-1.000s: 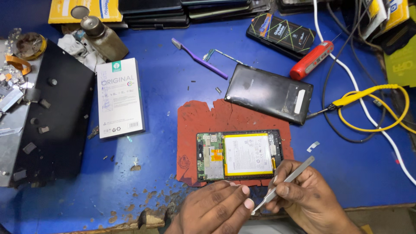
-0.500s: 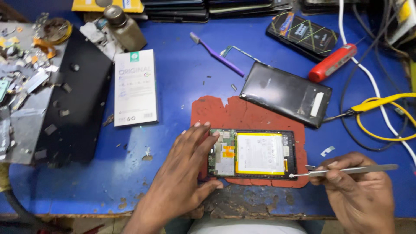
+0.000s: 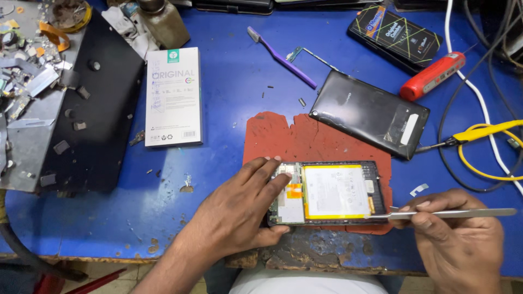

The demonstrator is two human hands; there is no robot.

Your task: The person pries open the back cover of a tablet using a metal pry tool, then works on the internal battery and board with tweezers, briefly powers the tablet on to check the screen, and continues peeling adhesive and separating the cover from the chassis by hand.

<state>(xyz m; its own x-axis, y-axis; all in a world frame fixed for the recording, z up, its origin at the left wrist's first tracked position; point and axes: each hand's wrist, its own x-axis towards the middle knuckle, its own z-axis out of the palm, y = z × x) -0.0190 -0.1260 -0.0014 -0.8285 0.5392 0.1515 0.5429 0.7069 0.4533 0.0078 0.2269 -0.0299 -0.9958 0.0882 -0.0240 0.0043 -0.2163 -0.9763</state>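
Since the earlier frame, my left hand (image 3: 239, 209) has settled flat, fingers spread, on the opened black phone with its yellow-edged white battery (image 3: 332, 192), which lies on the red rubber mat (image 3: 305, 139) on the blue table (image 3: 229, 109). My right hand (image 3: 463, 239) pinches long steel tweezers (image 3: 447, 214), tip at the phone's lower right corner.
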